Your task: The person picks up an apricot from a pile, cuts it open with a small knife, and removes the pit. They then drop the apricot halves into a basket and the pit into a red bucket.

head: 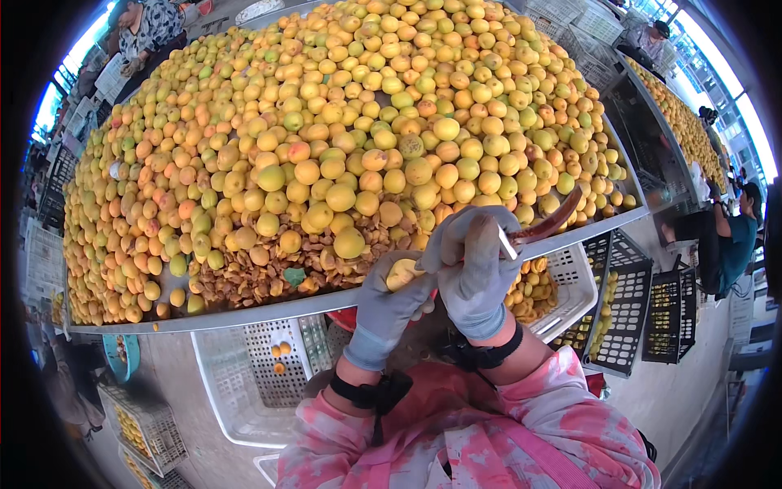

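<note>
My left hand (pixel 394 305), in a grey glove, holds a yellow apricot (pixel 403 274) at the metal table's front edge. Close against it, my right hand (pixel 473 263), gloved the same way, grips a hand tool with a curved reddish-brown handle (pixel 553 217). A pale metal part of the tool shows beside the fingers. Its working end is mostly hidden by the right glove, near the apricot. Beyond both hands spreads a large heap of whole apricots (pixel 342 153). Brown pits and scraps (pixel 244 278) lie along the near edge, with a green leaf (pixel 294 276) on them.
A metal rim (pixel 244 316) borders the table. Below it, left, stands a white tub (pixel 220 391) with a few apricots; right, a white basket (pixel 577 287) holds opened fruit. Black crates (pixel 623 312) stand farther right. Other people (pixel 733 238) sit at nearby tables.
</note>
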Demonstrator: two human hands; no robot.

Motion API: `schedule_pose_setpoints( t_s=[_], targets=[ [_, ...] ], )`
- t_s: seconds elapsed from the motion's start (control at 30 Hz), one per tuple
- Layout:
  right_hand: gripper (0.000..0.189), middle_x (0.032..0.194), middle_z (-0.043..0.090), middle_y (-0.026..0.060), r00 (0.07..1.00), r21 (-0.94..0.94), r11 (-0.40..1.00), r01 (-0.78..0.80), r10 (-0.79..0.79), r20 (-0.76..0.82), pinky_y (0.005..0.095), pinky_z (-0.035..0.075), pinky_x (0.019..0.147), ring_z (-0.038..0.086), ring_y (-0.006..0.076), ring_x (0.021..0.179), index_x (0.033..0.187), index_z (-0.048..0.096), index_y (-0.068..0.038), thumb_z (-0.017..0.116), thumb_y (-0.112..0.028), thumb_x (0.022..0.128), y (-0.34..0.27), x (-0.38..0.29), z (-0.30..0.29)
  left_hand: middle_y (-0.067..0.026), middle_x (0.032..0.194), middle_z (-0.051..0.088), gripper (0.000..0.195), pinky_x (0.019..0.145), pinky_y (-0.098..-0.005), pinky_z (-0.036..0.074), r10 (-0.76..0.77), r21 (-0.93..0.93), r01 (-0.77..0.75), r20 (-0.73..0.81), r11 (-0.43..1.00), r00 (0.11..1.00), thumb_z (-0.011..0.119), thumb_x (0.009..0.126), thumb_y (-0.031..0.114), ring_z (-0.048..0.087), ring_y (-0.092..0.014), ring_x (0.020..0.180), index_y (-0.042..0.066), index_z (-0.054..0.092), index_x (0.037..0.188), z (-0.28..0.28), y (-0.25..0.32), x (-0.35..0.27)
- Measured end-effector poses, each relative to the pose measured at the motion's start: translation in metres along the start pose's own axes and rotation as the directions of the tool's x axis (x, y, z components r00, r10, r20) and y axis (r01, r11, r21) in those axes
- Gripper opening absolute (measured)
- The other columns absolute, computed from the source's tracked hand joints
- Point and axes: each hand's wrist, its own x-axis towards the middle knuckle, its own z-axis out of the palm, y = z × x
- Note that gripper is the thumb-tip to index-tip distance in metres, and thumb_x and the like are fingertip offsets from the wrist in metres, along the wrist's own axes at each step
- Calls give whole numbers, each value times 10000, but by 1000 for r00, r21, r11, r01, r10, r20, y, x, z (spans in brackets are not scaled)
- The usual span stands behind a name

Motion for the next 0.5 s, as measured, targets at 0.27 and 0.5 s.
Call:
schedule_pose_setpoints(
  t_s=[0.27, 0.5],
  targets=[
    [158, 783, 536, 65, 951, 419, 861, -288, 307, 21, 266, 405, 550, 504, 156, 617, 1025, 519, -10, 548, -113, 909, 11, -15, 20, -7, 773, 597, 311, 470, -191, 414, 204, 14, -204, -101, 979, 974, 730, 811, 140, 523, -48, 549, 48, 562, 1055, -4, -16, 10],
    [397, 927, 648, 88, 757, 618, 498, -608, 598, 264, 259, 523, 727, 631, 146, 810, 1078, 566, 39, 718, -186, 788, 4, 9, 26, -62, 849, 620, 326, 715, -300, 498, 234, 361, -202, -47, 911, 971, 772, 748, 149, 604, -157, 772, 40, 583, 990, -21, -14, 17]
  ],
)
